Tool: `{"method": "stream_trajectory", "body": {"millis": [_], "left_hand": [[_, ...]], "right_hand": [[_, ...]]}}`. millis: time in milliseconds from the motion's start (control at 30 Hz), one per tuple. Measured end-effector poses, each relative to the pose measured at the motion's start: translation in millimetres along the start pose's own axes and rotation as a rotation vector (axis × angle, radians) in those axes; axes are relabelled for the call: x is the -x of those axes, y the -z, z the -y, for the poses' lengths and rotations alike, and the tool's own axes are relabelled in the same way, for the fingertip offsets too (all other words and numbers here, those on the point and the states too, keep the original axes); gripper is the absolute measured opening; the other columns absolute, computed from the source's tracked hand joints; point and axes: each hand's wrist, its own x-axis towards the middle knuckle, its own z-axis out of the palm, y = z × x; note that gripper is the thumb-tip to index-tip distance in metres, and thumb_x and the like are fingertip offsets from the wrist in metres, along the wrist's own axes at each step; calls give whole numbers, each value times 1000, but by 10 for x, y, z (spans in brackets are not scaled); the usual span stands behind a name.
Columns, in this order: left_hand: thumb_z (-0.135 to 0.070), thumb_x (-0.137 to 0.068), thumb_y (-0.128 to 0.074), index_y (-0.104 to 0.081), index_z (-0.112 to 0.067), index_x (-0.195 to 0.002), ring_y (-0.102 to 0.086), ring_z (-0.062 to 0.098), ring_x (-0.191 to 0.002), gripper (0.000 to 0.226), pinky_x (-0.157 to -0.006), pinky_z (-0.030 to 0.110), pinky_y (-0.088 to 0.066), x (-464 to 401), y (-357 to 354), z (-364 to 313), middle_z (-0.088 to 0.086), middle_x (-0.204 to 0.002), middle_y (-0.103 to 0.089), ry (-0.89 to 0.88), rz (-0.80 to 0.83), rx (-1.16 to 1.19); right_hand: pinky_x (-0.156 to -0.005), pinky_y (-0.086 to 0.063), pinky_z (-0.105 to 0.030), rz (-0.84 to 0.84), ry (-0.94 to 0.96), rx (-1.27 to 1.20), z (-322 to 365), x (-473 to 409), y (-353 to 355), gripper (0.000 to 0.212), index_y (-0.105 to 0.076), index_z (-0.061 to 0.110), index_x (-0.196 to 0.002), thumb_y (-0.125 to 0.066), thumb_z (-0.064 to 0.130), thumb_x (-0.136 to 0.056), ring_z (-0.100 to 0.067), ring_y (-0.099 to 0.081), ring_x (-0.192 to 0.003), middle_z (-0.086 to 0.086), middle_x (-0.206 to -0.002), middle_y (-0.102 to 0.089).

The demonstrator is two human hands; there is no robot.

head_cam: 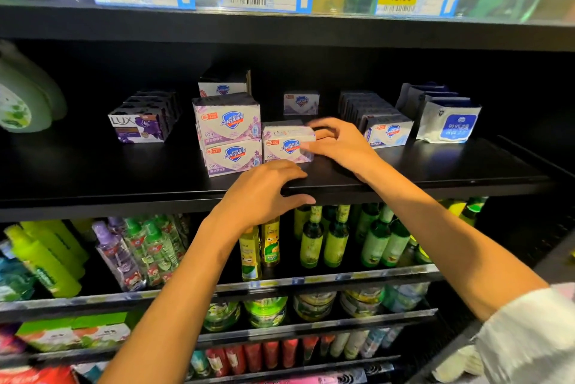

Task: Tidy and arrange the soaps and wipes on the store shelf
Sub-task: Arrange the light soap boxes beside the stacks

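I am seeing my right hand (337, 142) curling its fingers round the right end of a single lavender-and-white Safeguard soap box (287, 144), which is sitting on the black shelf board (435, 166) just beside a two-high stack of matching Safeguard boxes (230, 135). My left hand (264, 194) is gripping the shelf's front edge below, thumb underneath. A purple LUX soap row (141, 122) is lying well to the left, while white-and-blue wipe packs (448, 122) are standing at the right.
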Motion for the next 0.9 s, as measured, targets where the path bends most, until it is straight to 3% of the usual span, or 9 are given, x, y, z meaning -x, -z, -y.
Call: {"method": "stream_trajectory", "body": {"millis": [100, 233, 367, 467, 667, 767, 900], "left_hand": [[-66, -91, -63, -63, -27, -140, -55, 12, -130, 62, -104, 35, -46, -4, 6, -5, -10, -142, -61, 12, -5, 5], [-66, -91, -62, -64, -27, -139, -54, 11, -130, 61, -103, 31, -44, 2, 20, 2, -9, -142, -61, 23, -3, 22], [-67, -91, -61, -71, -24, -126, -61, 12, -118, 57, -99, 36, -51, 20, 16, 28, -7, -127, -68, 55, -38, 121], [-60, -93, -65, -76, -21, -117, -63, 11, -107, 47, -96, 40, -53, 95, 10, 52, -7, -113, -71, 102, -210, 293], [-34, -96, -74, -64, -20, -105, -60, 8, -81, 19, -75, 27, -51, 309, 134, 133, -4, -92, -63, 329, -776, 397], [-30, -93, -77, -57, -17, -118, -58, 15, -90, 34, -79, 33, -53, 316, 240, 243, 3, -104, -58, 402, -922, 416], [-32, -91, -79, -43, -20, -149, -50, 20, -122, 70, -98, 26, -47, 242, 364, 345, 7, -133, -46, 507, -892, 284]], "right_hand": [[-76, -59, -18, -9, 17, 21, 9, 2, 13, 57, -66, 13, -131, -89, 12, -80, -8, -76, -90, -7, -102, -78], [-84, -63, -28, -30, 14, -7, 0, 48, 31, 47, -71, 13, -123, -88, 8, -80, -13, -77, -94, -6, -101, -79], [-89, -63, -37, -51, -4, -78, -42, 90, 101, 42, -71, 13, -119, -87, 7, -81, -22, -76, -99, -13, -104, -78], [-93, -61, -41, -57, -28, -195, -80, 121, 166, 39, -71, 10, -118, -85, 4, -82, -25, -75, -105, -15, -109, -76], [-88, -63, -37, -68, -87, -394, -53, 129, 159, 35, -69, 9, -118, -79, 1, -86, -26, -74, -109, -13, -108, -78], [-90, -61, -42, -82, -103, -448, -41, 143, 174, 33, -68, 10, -118, -78, 3, -88, -28, -75, -107, -14, -110, -78], [-95, -59, -45, -127, -101, -517, -53, 135, 214, 26, -69, 10, -116, -76, 5, -91, -28, -74, -110, -12, -111, -78]]}}
